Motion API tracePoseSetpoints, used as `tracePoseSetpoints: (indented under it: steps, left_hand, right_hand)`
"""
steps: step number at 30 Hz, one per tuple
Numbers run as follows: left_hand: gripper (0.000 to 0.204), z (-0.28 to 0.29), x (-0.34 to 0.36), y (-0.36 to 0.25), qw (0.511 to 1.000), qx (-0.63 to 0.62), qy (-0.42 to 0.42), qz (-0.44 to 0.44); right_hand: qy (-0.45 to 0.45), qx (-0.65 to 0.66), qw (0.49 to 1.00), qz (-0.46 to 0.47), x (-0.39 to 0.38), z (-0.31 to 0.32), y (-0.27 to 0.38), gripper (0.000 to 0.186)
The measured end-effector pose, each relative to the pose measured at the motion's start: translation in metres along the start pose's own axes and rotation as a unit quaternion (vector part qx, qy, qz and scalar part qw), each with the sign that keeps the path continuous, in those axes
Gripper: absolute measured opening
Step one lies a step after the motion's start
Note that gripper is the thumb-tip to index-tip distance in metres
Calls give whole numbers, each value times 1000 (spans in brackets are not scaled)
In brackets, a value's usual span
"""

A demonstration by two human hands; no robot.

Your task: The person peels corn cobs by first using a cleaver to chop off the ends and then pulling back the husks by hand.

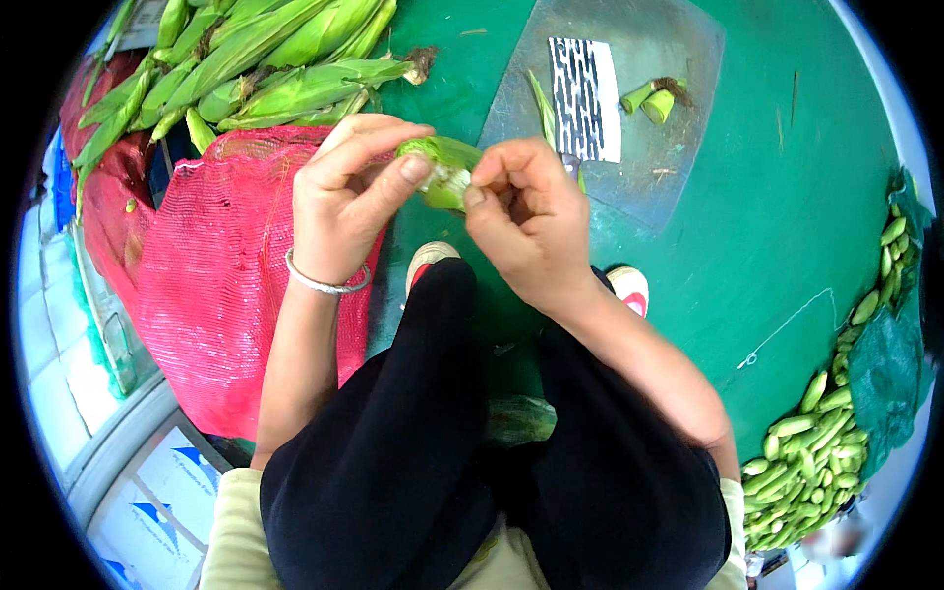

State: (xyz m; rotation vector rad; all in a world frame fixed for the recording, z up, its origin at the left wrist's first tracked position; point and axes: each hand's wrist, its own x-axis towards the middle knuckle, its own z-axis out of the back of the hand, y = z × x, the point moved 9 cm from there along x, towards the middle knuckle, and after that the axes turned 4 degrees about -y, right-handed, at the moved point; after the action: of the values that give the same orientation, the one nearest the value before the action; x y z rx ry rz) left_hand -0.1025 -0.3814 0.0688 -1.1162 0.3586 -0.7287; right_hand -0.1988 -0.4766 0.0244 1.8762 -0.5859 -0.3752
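Observation:
Between my two hands is a short green piece of corn husk (447, 177), torn open with a pale whitish inside; whether part of the ear is in it, I cannot tell. My left hand (349, 187) pinches its left end between thumb and fingers. My right hand (531, 211) grips the right side with thumb and curled fingers. Just beyond lies a clear sheet (644, 192) with a black-and-white patterned card (585, 98), cut green corn stubs (659, 103) and a thin green leaf strip (543, 108) on it.
Several unhusked corn ears (295, 69) are heaped at the far left, beside a red mesh sack (236, 246). Small elongated green vegetables (811, 472) pile up at the right near a dark green net (890, 359). A white string (787, 324) lies on the green floor (767, 236).

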Motion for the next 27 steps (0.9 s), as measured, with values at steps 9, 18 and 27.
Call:
tracePoseSetpoints:
  steps: [9, 18, 27]
  left_hand:
    - [14, -11, -5, 13, 979, -174, -73, 78]
    - [8, -56, -11, -50, 985, 109, -45, -130]
    - [13, -110, -22, 11, 968, -216, 26, 123]
  right_hand:
    - [-3, 37, 998, -58, -2, 14, 4, 25]
    - [59, -387, 916, 87, 0, 39, 72, 17]
    - [-73, -195, 970, -126, -29, 111, 29, 19]
